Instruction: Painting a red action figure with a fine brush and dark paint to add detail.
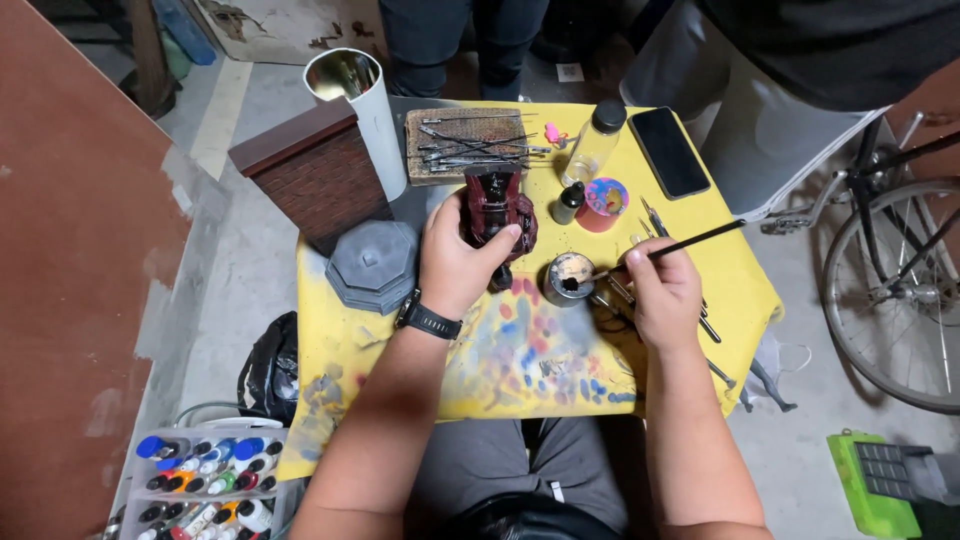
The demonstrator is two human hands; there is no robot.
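Note:
My left hand (457,262), with a black watch on the wrist, grips a dark red figurine (497,207) and holds it upright over the yellow paint-stained table (745,272). My right hand (663,290) holds a thin black paintbrush (690,242); its tip rests in a small round metal cup (568,276) standing just right of the figurine.
A brick-patterned block (315,172), white tube (362,100), grey octagonal base (375,264), tool mat (465,142), clear bottle (594,140), paint pot (603,202), phone (668,150) and spare brushes crowd the table. Paint bottles (205,485) sit lower left. Another person stands behind; a bicycle (895,270) is at right.

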